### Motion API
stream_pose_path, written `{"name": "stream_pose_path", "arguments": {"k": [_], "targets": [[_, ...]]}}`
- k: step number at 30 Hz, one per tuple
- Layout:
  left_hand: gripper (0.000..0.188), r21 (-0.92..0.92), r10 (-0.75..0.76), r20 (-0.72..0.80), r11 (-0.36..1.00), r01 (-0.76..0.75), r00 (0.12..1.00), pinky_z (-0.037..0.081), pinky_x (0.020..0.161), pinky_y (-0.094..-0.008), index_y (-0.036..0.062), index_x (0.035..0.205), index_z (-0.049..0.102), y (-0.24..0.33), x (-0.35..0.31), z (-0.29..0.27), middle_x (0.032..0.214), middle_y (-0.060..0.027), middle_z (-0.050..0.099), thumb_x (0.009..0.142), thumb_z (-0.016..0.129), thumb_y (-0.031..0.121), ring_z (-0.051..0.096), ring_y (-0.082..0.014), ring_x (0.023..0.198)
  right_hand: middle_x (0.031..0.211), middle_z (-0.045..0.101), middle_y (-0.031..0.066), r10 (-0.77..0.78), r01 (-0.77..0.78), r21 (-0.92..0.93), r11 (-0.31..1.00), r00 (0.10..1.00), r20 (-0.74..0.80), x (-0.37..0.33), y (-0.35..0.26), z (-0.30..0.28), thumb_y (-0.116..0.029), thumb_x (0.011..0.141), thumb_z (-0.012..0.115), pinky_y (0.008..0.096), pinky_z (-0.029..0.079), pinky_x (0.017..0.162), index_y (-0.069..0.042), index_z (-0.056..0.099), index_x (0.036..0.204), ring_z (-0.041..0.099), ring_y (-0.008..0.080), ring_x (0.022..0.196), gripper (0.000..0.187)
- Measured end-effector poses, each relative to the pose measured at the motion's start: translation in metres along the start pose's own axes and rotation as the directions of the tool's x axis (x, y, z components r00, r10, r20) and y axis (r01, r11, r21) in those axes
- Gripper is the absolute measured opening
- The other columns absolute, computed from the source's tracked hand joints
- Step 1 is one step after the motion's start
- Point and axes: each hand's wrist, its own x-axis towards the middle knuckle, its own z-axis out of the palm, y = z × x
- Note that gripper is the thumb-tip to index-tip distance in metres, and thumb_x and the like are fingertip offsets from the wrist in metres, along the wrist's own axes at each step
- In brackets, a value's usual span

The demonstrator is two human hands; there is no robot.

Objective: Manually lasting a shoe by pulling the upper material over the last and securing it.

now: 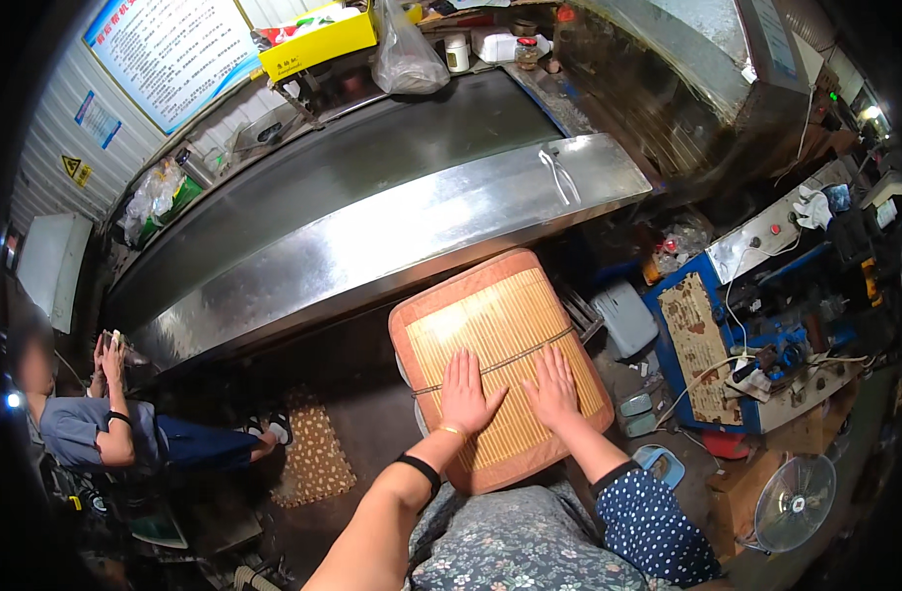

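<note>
Yellow box [325, 44], round fan [796, 503], possibly metal tongs [556, 180]

Steel ledge [392, 231]: broad white glare at mid-length. Bamboo mat [505, 315], just below ledge: pale sheen on its ledge side. Floor [372, 414], below ledge: dim, shadowed. White light [15, 400]: far left of ledge. Second light [871, 112]: far right. Periphery around ledge: bowed lines, black vignette.

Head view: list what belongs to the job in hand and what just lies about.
In the job:
Square tan slatted mat with brown border, beneath left hand and right hand
Thin dark cord across the mat

Apparently lying about:
Yellow rectangular box
Clear plastic bag
Round caged fan
</note>
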Motion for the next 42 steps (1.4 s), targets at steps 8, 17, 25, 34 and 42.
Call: {"name": "stream_pose_path", "arguments": {"k": [8, 17, 25, 34, 42], "targets": [[0.091, -0.032, -0.064, -0.021, 0.997, 0.063, 0.998, 0.017, 0.116, -0.0526, -0.0118, 0.141, 0.031, -0.004, -0.014, 0.010, 0.148, -0.0317, 0.030, 0.086, 0.057, 0.056, 0.026, -0.0446, 0.140, 0.158, 0.021, 0.0185, -0.215, 0.259, -0.185, 0.948, 0.950, 0.226, 0.099, -0.038, 0.017, -0.045, 0.098, 0.041, 0.0438, 0.006, 0.121, 0.001, 0.029, 0.149, 0.013, 0.0320, 0.148, 0.070], [0.093, -0.131, -0.094, -0.049, 0.988, 0.086, 0.994, 0.017, 0.116, -0.0528, -0.0130, 0.140, 0.031, -0.015, -0.019, 0.033, 0.149, -0.0316, 0.029, 0.081, 0.062, 0.053, 0.025, -0.0445, 0.140, 0.160, 0.016, 0.0158, -0.395, 0.472, -0.163, 0.867, 0.848, 0.354, 0.101, -0.046, 0.047, -0.045, 0.100, 0.031, 0.0416, 0.003, 0.121, -0.001, 0.025, 0.151, 0.008, 0.0295, 0.149, 0.067], [0.095, -0.111, -0.091, -0.060, 0.990, 0.084, 0.994, 0.015, 0.116, -0.0527, -0.0129, 0.142, 0.027, -0.020, -0.019, 0.049, 0.150, -0.0313, 0.027, 0.082, 0.060, 0.053, 0.023, -0.0444, 0.142, 0.160, 0.017, 0.0153, -0.404, 0.469, -0.132, 0.873, 0.848, 0.342, 0.105, -0.042, 0.049, -0.046, 0.100, 0.032, 0.0412, 0.002, 0.121, -0.001, 0.024, 0.151, 0.009, 0.0292, 0.149, 0.069], [0.093, -0.057, -0.104, -0.024, 0.993, 0.102, 0.994, 0.013, 0.117, -0.0516, -0.0107, 0.144, 0.025, -0.013, -0.018, 0.042, 0.152, -0.0295, 0.023, 0.084, 0.056, 0.054, 0.019, -0.0425, 0.144, 0.160, 0.018, 0.0165, -0.374, 0.421, -0.062, 0.905, 0.855, 0.358, 0.097, -0.050, 0.025, -0.048, 0.097, 0.039, 0.0416, 0.006, 0.121, -0.002, 0.025, 0.151, 0.011, 0.0307, 0.149, 0.072], [0.087, -0.094, -0.102, -0.048, 0.991, 0.097, 0.994, 0.014, 0.118, -0.0490, -0.0087, 0.144, 0.028, -0.010, -0.021, 0.021, 0.153, -0.0273, 0.025, 0.087, 0.055, 0.051, 0.020, -0.0407, 0.144, 0.139, 0.050, 0.0193, -0.288, 0.249, 0.254, 0.935, 0.949, 0.130, -0.111, -0.005, -0.027, -0.025, 0.093, 0.057, 0.0445, 0.037, 0.107, -0.006, 0.058, 0.128, 0.044, 0.0359, 0.132, 0.040]]}}
